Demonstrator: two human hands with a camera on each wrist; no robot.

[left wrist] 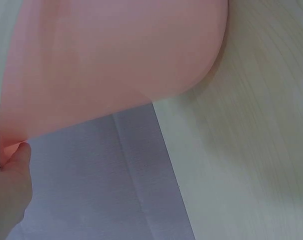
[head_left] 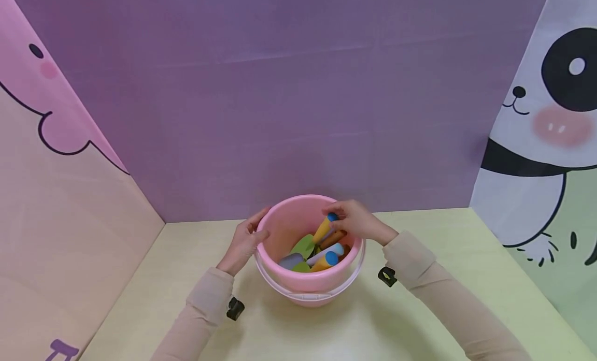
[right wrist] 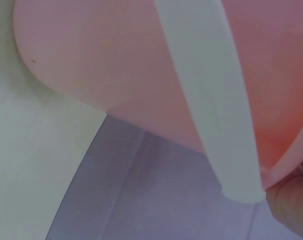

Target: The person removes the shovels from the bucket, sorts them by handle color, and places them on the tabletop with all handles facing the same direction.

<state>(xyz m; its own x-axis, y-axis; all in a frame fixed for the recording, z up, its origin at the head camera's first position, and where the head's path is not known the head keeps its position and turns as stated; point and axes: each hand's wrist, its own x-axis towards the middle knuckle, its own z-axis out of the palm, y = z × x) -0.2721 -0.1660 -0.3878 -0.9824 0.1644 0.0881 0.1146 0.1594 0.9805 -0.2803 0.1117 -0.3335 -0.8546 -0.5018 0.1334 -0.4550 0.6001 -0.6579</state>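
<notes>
The bucket [head_left: 308,281] stands on the surface [head_left: 434,224] close to the purple backdrop [head_left: 298,117], its mouth turned up toward the head view. Its smooth pink wall looks like thin moulded plastic, so it should be light in itself, stiff at the rim with a little give lower down, perhaps slick to the palm, and hardly fragile; the load of toys inside would add some weight. The rim is the surest hold, taken on both sides; the white bail [head_left: 310,297] hangs down across the front and would serve for lifting, though the bucket may swing from it. The yellow tool [head_left: 322,229] leans inside, its blue end uppermost beside a green piece [head_left: 303,245]; it looks rigid and light, best pinched near that end. The left hand [head_left: 243,240] grips the left rim, thumb over the edge and fingers behind. The right hand [head_left: 358,219] reaches over the right rim, fingers part-bent, index and thumb about the blue end; whether they press on it cannot be told.
</notes>
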